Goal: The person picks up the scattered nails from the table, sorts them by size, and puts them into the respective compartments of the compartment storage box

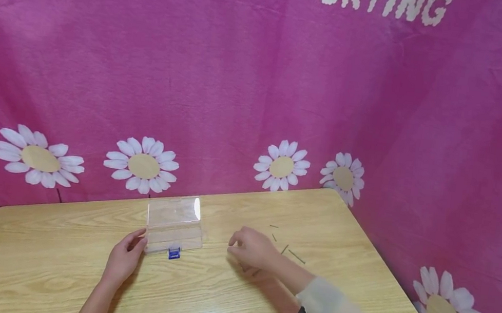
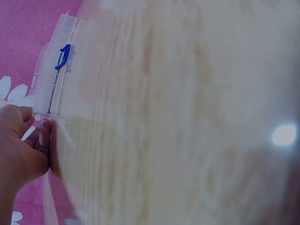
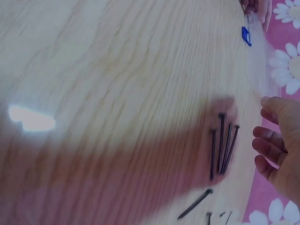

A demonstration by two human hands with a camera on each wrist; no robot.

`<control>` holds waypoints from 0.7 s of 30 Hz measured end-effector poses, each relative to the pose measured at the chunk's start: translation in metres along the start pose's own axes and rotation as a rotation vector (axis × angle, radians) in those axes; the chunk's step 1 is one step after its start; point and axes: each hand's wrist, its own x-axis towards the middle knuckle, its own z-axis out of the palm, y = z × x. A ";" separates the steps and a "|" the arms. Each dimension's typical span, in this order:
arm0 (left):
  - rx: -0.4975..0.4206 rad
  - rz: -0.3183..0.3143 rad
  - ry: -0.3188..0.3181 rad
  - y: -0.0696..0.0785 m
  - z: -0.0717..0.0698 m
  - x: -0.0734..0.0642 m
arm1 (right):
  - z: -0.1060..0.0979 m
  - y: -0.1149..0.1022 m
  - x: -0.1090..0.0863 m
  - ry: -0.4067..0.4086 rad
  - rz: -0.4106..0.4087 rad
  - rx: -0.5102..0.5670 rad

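Observation:
A clear plastic box [image 1: 174, 235] with a blue latch [image 1: 174, 253] sits on the table, its lid tilted up at the back. My left hand [image 1: 124, 261] pinches the box's left end between thumb and fingers, as the left wrist view [image 2: 23, 145] also shows. A thin dark nail [image 2: 50, 99] shows through the box's clear wall there. My right hand [image 1: 252, 248] hovers above the table to the right of the box, fingers loosely bent, with nothing visible in them. Below it lie several dark nails [image 3: 213, 154], grouped side by side, and a separate nail [image 3: 195, 204].
More loose nails [image 1: 297, 257] are scattered to the right of the right hand. The wooden table [image 1: 35, 256] ends against a pink curtain [image 1: 220, 96] with printed daisies at the back and right. Bright light reflects off the tabletop near the front.

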 end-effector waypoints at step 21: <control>0.003 0.003 0.008 0.000 0.001 0.000 | -0.010 0.044 -0.033 0.030 0.049 0.001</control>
